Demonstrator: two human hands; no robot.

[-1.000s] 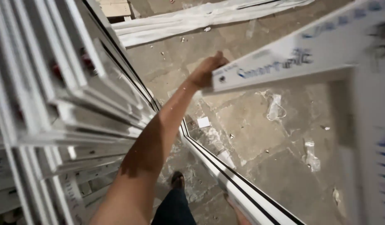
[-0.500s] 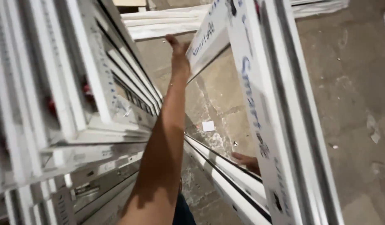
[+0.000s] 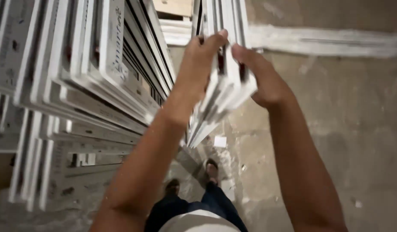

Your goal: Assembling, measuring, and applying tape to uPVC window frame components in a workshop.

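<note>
Both hands grip one white window frame [image 3: 220, 101] seen edge-on: the left hand [image 3: 200, 64] is wrapped around its left face with the fingers curled over the top edge, and the right hand [image 3: 261, 77] is pressed against its right face, thumb hooked over the same edge. Neither hand is spread — both are closed around the frame's top corner.

To the left stands the largest thing in view, a stack of white frames [image 3: 78, 77] leaning side by side on edge and filling most of that half of the picture. The held frame stands just beside this stack, apart from it by a narrow gap, its long axis running away from the person and down towards the concrete floor [image 3: 349, 129]. The left hand lies nearer the stack, the right hand on the open side.

Further off, a long white profile [image 3: 327, 41] lies flat across the floor. Between the arms, the person's dark trousers and two shoes [image 3: 211, 167] show, with a small white scrap [image 3: 220, 141] beside them.

The frame's lower end is hidden behind the left forearm — whether it rests on the floor cannot be told.
</note>
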